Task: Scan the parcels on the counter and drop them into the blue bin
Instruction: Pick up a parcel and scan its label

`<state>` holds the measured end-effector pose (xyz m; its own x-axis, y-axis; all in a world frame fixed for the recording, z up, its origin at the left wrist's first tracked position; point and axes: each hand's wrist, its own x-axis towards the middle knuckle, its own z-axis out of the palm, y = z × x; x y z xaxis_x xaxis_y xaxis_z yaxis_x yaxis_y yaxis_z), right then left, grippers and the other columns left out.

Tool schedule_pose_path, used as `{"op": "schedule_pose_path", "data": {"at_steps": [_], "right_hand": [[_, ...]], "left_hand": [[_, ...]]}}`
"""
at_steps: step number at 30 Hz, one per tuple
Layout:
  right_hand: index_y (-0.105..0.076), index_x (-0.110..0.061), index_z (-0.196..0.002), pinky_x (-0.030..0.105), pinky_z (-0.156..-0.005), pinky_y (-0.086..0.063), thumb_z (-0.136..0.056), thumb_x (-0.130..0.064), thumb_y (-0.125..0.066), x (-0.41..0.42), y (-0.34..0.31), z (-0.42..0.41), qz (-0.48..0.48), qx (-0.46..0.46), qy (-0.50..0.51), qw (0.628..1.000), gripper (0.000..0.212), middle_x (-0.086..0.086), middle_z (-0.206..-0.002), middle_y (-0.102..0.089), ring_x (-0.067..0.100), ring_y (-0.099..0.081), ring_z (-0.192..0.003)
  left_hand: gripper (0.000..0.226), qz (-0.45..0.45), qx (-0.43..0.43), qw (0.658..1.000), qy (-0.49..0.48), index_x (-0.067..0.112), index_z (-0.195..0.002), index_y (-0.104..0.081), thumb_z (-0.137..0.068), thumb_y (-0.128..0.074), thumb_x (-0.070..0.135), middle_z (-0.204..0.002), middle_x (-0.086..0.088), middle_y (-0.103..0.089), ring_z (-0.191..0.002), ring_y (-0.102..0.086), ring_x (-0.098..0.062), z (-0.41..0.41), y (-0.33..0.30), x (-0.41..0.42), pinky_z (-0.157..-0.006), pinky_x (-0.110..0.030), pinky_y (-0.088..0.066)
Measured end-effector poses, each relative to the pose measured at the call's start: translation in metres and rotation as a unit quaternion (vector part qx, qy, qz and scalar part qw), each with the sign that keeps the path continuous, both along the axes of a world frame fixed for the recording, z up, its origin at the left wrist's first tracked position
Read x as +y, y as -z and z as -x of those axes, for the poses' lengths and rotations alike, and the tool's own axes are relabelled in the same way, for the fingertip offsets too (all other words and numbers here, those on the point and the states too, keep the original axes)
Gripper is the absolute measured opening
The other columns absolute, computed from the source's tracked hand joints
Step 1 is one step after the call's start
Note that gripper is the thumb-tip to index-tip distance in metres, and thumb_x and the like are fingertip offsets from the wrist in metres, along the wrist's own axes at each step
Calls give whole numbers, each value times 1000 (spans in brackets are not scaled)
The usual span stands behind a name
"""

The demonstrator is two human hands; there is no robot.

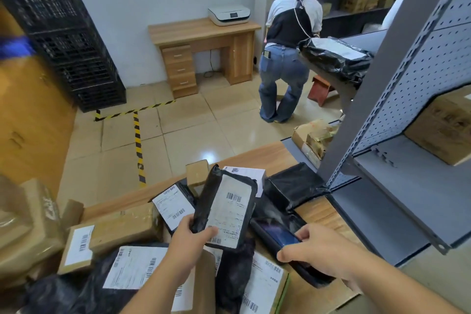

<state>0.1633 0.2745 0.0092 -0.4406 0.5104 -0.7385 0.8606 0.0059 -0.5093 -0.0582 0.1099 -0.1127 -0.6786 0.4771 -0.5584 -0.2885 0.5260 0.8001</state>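
Note:
My left hand [190,233] grips the lower edge of a black poly-bag parcel [225,208] and holds it up above the counter, its white shipping label facing me. My right hand [317,247] holds a black handheld scanner [276,233], its dark screen facing up, just right of the parcel. Under both hands the wooden counter [270,154] is piled with several more parcels: black bags with white labels [132,266] and brown cardboard boxes [122,227]. No blue bin is in view.
A grey metal shelf unit [407,99] stands close on the right with boxes on it. Another person [285,58] bends over in the back beside a large black-wrapped parcel [334,58]. Stacked black crates [63,43] and a wooden desk [204,51] line the far wall.

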Motion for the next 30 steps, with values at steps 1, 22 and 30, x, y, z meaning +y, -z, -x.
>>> {"op": "schedule_pose_path", "data": {"at_steps": [1,22,30], "right_hand": [[-70,-15,-114,31,-68,-39,-58,-61,-85,-1,-1,5,6,3,-3,1000,74,1,-88,-64,17,-58,-75],[-63,-17,-79,32,-65,-40,-55,-52,-87,-19,-4,32,30,56,-12,998,49,3,-71,-61,22,-55,-65],[-57,-19,-83,34,-71,-39,-56,-56,-85,-26,2,28,62,56,22,996,54,5,-75,-59,22,-54,-70]], "left_hand": [[40,-3,4,1000,-3,36,-114,-51,-91,-81,24,-108,14,-68,-98,-68,-13,1,0,-2,-80,-35,-57],[41,-16,11,1000,-13,36,-118,-55,-90,-82,26,-117,8,-72,-107,-72,-21,13,0,-26,-99,-51,-59],[39,-28,-1,999,-35,32,-121,-58,-90,-82,24,-114,6,-75,-106,-73,-23,15,2,-30,-98,-53,-59]]}}
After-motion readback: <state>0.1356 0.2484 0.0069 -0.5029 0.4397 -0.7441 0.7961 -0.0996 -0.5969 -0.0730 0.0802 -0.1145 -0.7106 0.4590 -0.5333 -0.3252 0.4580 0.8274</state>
